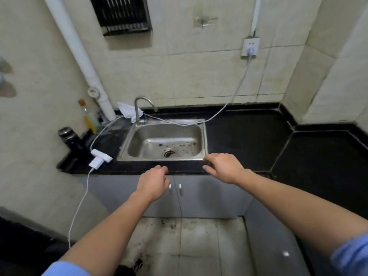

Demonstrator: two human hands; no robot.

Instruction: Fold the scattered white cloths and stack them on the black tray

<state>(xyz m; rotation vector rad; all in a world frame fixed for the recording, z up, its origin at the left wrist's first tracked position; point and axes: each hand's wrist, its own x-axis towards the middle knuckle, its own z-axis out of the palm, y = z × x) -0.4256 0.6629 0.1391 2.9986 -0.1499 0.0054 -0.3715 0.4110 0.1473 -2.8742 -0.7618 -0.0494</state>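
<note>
One crumpled white cloth (pixel 128 111) lies on the black counter behind the faucet, at the back left of the sink. No black tray is in sight. My left hand (pixel 154 183) hovers at the counter's front edge, below the sink, fingers loosely curled and holding nothing. My right hand (pixel 223 168) reaches over the front edge near the sink's front right corner, fingers apart and empty. Both hands are far from the cloth.
A steel sink (pixel 204 140) with a curved faucet (pixel 139 108) sits in the black counter (pixel 249 140). White chargers (pixel 99 157) and cables lie left of it, beside a dark flask (pixel 68 139) and bottles (pixel 87 116). Grey cabinet doors (pixel 199 196) are below.
</note>
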